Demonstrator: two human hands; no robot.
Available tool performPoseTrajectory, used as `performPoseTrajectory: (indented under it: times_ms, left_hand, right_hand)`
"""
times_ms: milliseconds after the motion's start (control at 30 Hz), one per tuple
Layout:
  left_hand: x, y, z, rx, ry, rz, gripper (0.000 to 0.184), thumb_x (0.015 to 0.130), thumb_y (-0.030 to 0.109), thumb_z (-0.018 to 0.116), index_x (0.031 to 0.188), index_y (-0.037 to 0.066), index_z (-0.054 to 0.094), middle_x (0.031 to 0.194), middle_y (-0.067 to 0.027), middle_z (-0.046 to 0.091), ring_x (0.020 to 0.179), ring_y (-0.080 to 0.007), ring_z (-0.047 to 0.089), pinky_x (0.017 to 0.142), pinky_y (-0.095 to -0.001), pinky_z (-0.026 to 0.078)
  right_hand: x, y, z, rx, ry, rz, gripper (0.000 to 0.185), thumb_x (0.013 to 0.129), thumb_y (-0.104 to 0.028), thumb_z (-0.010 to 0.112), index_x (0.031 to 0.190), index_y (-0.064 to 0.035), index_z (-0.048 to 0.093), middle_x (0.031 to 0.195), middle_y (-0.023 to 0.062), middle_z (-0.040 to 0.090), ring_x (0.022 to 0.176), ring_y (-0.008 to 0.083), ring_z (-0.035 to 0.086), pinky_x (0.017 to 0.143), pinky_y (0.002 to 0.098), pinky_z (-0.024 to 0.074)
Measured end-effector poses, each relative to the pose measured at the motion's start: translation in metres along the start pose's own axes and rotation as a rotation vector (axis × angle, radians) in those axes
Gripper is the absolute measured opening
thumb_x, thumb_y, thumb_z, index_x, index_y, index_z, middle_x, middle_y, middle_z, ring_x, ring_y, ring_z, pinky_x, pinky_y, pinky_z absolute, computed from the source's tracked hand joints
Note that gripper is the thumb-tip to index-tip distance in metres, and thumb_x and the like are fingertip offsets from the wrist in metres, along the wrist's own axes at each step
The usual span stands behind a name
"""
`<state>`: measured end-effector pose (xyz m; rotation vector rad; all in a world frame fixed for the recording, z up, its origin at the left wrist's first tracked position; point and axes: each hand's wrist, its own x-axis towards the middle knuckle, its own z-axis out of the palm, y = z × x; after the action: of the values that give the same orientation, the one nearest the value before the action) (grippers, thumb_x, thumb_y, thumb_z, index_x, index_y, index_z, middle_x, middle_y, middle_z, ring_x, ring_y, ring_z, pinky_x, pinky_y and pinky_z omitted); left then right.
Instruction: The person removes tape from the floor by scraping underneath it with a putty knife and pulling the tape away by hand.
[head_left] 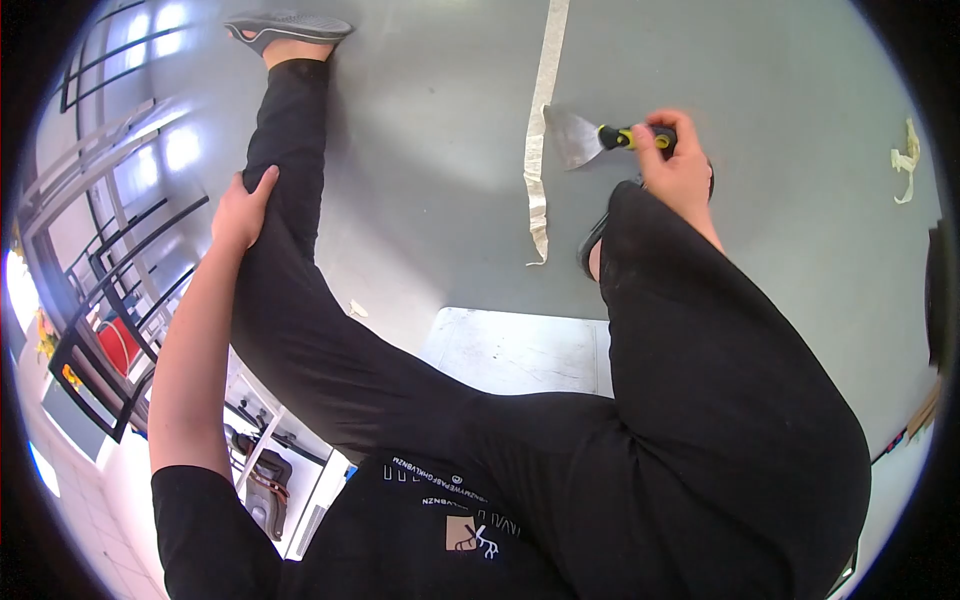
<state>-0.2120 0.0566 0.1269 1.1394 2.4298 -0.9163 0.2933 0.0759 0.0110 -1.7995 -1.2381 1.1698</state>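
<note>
As right hand [682,175] grips scraper [606,137], left [241,210] outstretched

Black-and-yellow scraper [606,137] — metal blade [575,138] beside a long, pale, wrinkled tape strip [536,135]

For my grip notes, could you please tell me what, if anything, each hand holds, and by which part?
The right hand holds a scraper by its handle; the left hand rests on the trouser leg, and whether it grips cannot be told.
</note>
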Motion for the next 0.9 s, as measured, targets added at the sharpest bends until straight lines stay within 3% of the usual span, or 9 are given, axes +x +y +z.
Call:
performPoseTrajectory:
  times_ms: [67, 167, 200, 367, 433, 533, 633, 800, 900]
  left_hand:
    - [0.004, -0.001, 0.001, 0.018, 0.011, 0.023, 0.094, 0.083, 0.075, 0.041, 0.141, 0.002, 0.041, 0.129, -0.0228, 0.058, 0.122, -0.036, 0.054, 0.1, -0.0442, 0.042]
    - [0.005, -0.002, 0.004, 0.007, 0.039, 0.015, 0.094, 0.083, 0.076, 0.041, 0.14, 0.002, 0.042, 0.129, -0.0227, 0.057, 0.122, -0.0358, 0.054, 0.1, -0.044, 0.042]
    - [0.005, 0.0, 0.004, 0.004, 0.037, 0.014, 0.094, 0.083, 0.076, 0.041, 0.14, 0.002, 0.042, 0.129, -0.0227, 0.057, 0.122, -0.0358, 0.054, 0.1, -0.044, 0.042]
    - [0.004, -0.001, 0.0, 0.025, -0.01, 0.016, 0.094, 0.083, 0.076, 0.041, 0.139, 0.001, 0.043, 0.128, -0.0229, 0.058, 0.121, -0.0358, 0.054, 0.099, -0.0442, 0.043]
    - [0.008, -0.005, 0.004, 0.017, 0.016, 0.03, 0.093, 0.083, 0.076, 0.041, 0.139, 0.001, 0.043, 0.127, -0.023, 0.058, 0.121, -0.036, 0.055, 0.099, -0.0444, 0.043]
    - [0.002, 0.001, 0.002, 0.002, 0.027, 0.028, 0.093, 0.083, 0.076, 0.041, 0.138, 0.001, 0.044, 0.127, -0.0231, 0.059, 0.12, -0.0363, 0.055, 0.099, -0.0445, 0.043]
    - [0.002, -0.001, 0.0, 0.012, 0.017, 0.022, 0.093, 0.083, 0.076, 0.041, 0.138, 0.001, 0.044, 0.127, -0.0232, 0.058, 0.121, -0.0365, 0.054, 0.099, -0.0445, 0.043]
    - [0.002, 0.001, 0.003, -0.025, 0.038, 0.034, 0.094, 0.083, 0.076, 0.042, 0.138, 0.0, 0.043, 0.128, -0.0238, 0.058, 0.122, -0.0367, 0.054, 0.1, -0.0441, 0.042]
    - [0.003, -0.003, 0.001, 0.007, 0.015, 0.022, 0.095, 0.083, 0.076, 0.042, 0.139, -0.001, 0.042, 0.128, -0.0245, 0.057, 0.122, -0.0367, 0.054, 0.101, -0.0436, 0.042]
  right_hand:
    - [-0.005, -0.002, 0.002, -0.207, -0.026, -0.123, 0.029, 0.089, -0.029, 0.067, 0.107, -0.0074, 0.061, 0.078, 0.0032, 0.066, 0.067, 0.0123, 0.057, 0.065, 0.0278, 0.0461]
    - [0.007, 0.003, -0.011, -0.012, -0.149, 0.067, 0.03, 0.09, -0.029, 0.066, 0.108, -0.0062, 0.058, 0.082, 0.0046, 0.065, 0.067, 0.0124, 0.056, 0.064, 0.0283, 0.0449]
    - [0.006, -0.002, -0.012, 0.074, -0.089, 0.068, 0.031, 0.091, -0.029, 0.066, 0.11, -0.0057, 0.058, 0.082, 0.0044, 0.064, 0.067, 0.0119, 0.054, 0.064, 0.0278, 0.0437]
    - [0.002, 0.014, -0.004, -0.088, -0.082, -0.007, 0.031, 0.091, -0.028, 0.066, 0.108, -0.0041, 0.058, 0.081, 0.0038, 0.063, 0.067, 0.0106, 0.053, 0.062, 0.0264, 0.0432]
    - [0.009, 0.008, -0.016, -0.032, -0.235, 0.058, 0.032, 0.092, -0.028, 0.065, 0.11, -0.0046, 0.056, 0.084, 0.0044, 0.062, 0.065, 0.0112, 0.051, 0.061, 0.0275, 0.0426]
    - [0.008, 0.009, -0.01, 0.084, -0.028, -0.07, 0.033, 0.092, -0.03, 0.064, 0.111, -0.0047, 0.056, 0.082, 0.0043, 0.062, 0.064, 0.0109, 0.051, 0.061, 0.0279, 0.0428]
    - [-0.005, 0.004, 0.001, -0.169, -0.056, -0.111, 0.033, 0.092, -0.03, 0.064, 0.11, -0.0039, 0.057, 0.079, 0.0048, 0.063, 0.064, 0.0116, 0.052, 0.061, 0.0282, 0.0433]
    - [0.004, 0.008, -0.007, -0.019, -0.142, -0.05, 0.034, 0.091, -0.031, 0.065, 0.113, -0.0066, 0.056, 0.078, 0.0058, 0.063, 0.062, 0.0166, 0.054, 0.062, 0.0304, 0.0441]
    - [-0.001, 0.006, 0.0, -0.21, -0.065, -0.147, 0.033, 0.09, -0.031, 0.066, 0.114, -0.0089, 0.058, 0.075, 0.0032, 0.063, 0.063, 0.0155, 0.054, 0.063, 0.03, 0.044]
